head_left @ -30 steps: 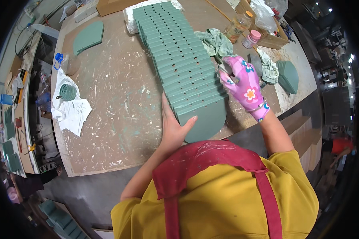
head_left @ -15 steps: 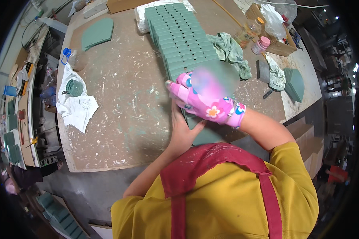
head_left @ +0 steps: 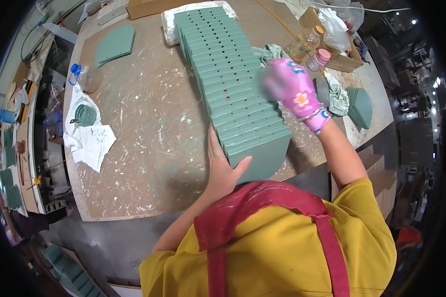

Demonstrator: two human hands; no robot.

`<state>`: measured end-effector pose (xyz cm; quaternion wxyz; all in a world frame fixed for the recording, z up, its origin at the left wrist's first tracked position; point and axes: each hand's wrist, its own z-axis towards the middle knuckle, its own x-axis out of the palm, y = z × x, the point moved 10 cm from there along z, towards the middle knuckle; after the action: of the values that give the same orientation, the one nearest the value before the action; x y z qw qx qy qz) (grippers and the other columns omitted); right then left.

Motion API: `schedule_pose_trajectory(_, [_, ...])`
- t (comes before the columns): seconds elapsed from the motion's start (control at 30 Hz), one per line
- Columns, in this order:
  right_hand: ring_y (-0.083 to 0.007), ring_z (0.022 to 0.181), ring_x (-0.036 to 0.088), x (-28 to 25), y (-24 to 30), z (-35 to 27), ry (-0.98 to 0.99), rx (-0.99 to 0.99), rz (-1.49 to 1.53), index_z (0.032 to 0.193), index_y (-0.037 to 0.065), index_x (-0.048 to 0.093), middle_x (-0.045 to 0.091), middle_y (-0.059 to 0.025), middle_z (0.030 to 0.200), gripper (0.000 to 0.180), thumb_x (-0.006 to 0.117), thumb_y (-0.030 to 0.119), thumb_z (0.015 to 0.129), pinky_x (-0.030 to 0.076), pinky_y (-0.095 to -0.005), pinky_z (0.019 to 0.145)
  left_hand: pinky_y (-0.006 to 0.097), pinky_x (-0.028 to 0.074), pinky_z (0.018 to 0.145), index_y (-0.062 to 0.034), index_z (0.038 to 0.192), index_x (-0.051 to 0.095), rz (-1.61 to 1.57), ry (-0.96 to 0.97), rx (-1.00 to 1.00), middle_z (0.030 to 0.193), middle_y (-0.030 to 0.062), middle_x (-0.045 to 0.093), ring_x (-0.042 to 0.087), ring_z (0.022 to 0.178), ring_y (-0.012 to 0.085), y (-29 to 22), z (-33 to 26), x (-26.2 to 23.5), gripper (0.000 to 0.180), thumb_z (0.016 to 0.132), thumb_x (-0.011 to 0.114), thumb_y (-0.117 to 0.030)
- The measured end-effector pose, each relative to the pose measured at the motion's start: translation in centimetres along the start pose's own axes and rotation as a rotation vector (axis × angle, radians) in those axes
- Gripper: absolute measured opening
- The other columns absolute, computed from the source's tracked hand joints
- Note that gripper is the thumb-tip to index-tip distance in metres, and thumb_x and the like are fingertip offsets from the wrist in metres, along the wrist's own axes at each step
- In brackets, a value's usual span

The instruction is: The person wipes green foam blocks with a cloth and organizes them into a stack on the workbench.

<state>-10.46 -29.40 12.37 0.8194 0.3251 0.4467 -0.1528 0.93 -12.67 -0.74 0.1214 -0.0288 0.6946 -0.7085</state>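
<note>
A long row of overlapping green panels [head_left: 233, 84], each with small dark holes, runs from the table's far side toward me. My bare left hand [head_left: 222, 166] grips the left edge of the nearest panels, its thumb on the front panel's face and its fingers along the side. My right hand [head_left: 295, 89], in a pink flowered glove, is over the row's right edge, near the crumpled green cloth [head_left: 270, 53]. Motion smears its fingers, so whether they hold anything is unclear.
Loose green panels lie at the far left [head_left: 115, 44] and right [head_left: 359, 106]. A white cloth [head_left: 91, 143] bears a green coil [head_left: 85, 115]. An orange-capped bottle [head_left: 305, 43], a pink-capped jar [head_left: 318, 59] and a cardboard box [head_left: 349, 60] stand at the far right.
My right hand has swung from the row's near end to the right and away from me, uncovering the front panels. My left hand stays at the left edge. The view has shifted slightly.
</note>
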Motion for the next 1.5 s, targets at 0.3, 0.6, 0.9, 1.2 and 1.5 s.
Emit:
schedule_pose_trajectory(0.3, [-0.0332, 0.08, 0.062, -2.9, -0.2, 0.6, 0.006, 0.069, -0.254, 0.097, 0.006, 0.055, 0.059, -0.0145, 0.089, 0.025, 0.066, 0.021, 0.08, 0.048, -0.044, 0.072, 0.045, 0.019, 0.115, 0.0081, 0.148, 0.003, -0.012, -0.006, 0.018, 0.149, 0.0293, 0.018, 0.023, 0.139, 0.0421, 0.8, 0.0, 0.0, 0.109, 0.071, 0.078, -0.016])
schedule_pose_trajectory(0.6, [-0.0272, 0.081, 0.061, 4.0, 7.8, 1.9, 0.198, -0.328, -0.102, 0.106, 0.007, 0.058, 0.06, -0.0094, 0.091, 0.028, 0.065, 0.02, 0.081, 0.048, -0.0389, 0.07, 0.047, 0.019, 0.114, 0.0094, 0.147, 0.002, 0.031, 0.022, 0.003, 0.149, 0.0312, 0.018, 0.022, 0.138, 0.0441, 1.5, -0.3, -0.1, 0.11, 0.071, 0.078, -0.016])
schedule_pose_trajectory(0.9, [-0.0278, 0.082, 0.062, 5.6, 11.2, 4.1, 0.122, -0.484, -0.028, 0.108, 0.008, 0.057, 0.059, -0.0086, 0.093, 0.039, 0.069, 0.017, 0.072, 0.048, -0.0409, 0.071, 0.046, 0.019, 0.115, 0.0055, 0.148, 0.002, 0.02, 0.012, -0.032, 0.15, 0.0292, 0.017, 0.021, 0.139, 0.0426, 1.3, -0.3, -0.3, 0.111, 0.071, 0.078, -0.017])
schedule_pose_trajectory(1.2, [-0.0292, 0.078, 0.064, 5.3, 9.4, 5.1, 0.113, -0.351, -0.058, 0.099, 0.006, 0.055, 0.06, -0.0102, 0.089, 0.026, 0.065, 0.016, 0.077, 0.048, -0.0417, 0.073, 0.047, 0.02, 0.114, 0.0044, 0.149, 0.003, 0.015, 0.016, -0.035, 0.148, 0.0273, 0.021, 0.024, 0.137, 0.0417, 2.0, -0.5, -0.1, 0.112, 0.069, 0.078, -0.016])
schedule_pose_trajectory(1.5, [-0.033, 0.08, 0.062, -0.1, 2.9, 3.1, 0.006, -0.089, -0.171, 0.09, 0.005, 0.056, 0.06, -0.0156, 0.085, 0.022, 0.061, 0.025, 0.084, 0.048, -0.0422, 0.075, 0.045, 0.025, 0.11, 0.0065, 0.147, 0.008, -0.056, 0.019, 0.079, 0.143, 0.0247, 0.028, 0.031, 0.132, 0.0387, 1.1, 0.2, 0.0, 0.106, 0.069, 0.076, -0.017])
